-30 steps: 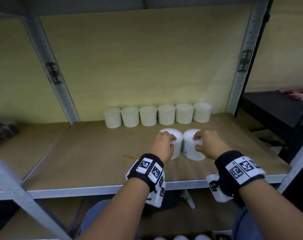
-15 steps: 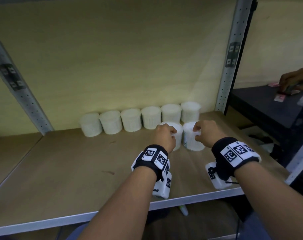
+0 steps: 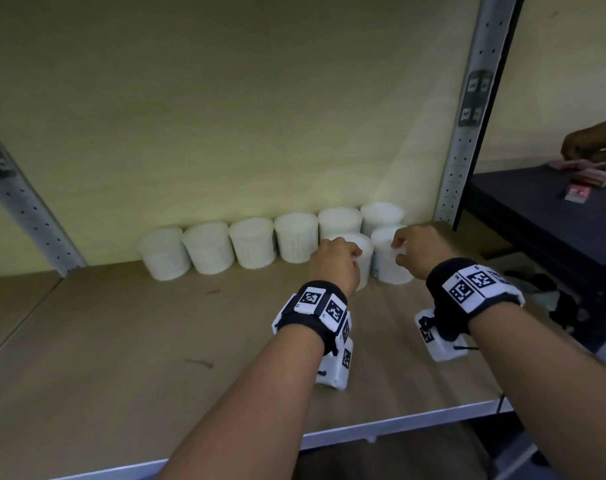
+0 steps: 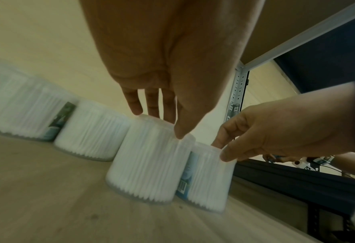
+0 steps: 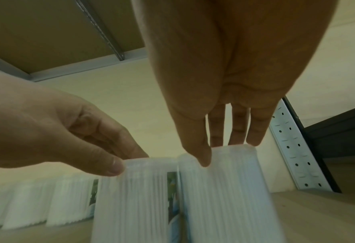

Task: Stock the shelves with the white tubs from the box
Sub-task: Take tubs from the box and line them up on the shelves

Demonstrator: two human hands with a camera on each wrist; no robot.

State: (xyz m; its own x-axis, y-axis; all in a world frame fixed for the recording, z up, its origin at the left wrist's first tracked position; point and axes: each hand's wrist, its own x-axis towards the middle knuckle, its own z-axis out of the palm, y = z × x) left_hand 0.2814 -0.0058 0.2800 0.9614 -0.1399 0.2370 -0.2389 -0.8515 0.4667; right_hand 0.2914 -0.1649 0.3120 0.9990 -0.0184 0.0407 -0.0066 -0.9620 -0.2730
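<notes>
Tubs (image 3: 253, 245) line the shelf's (image 3: 121, 341) back; the left hand (image 3: 334, 265) grips one tub (image 3: 362, 258), the right hand (image 3: 421, 251) another (image 3: 386, 261), both pushed deeper than a second ago, starting a second row.

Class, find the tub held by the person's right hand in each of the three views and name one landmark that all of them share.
Head: the right-hand tub stands right of centre, in front of the back row's right end.
Left wrist: the same tub sits lower right of centre, the right hand pinching its rim.
Right wrist: it fills the lower middle, under the fingers.
Shared landmark: the perforated steel upright.
</notes>
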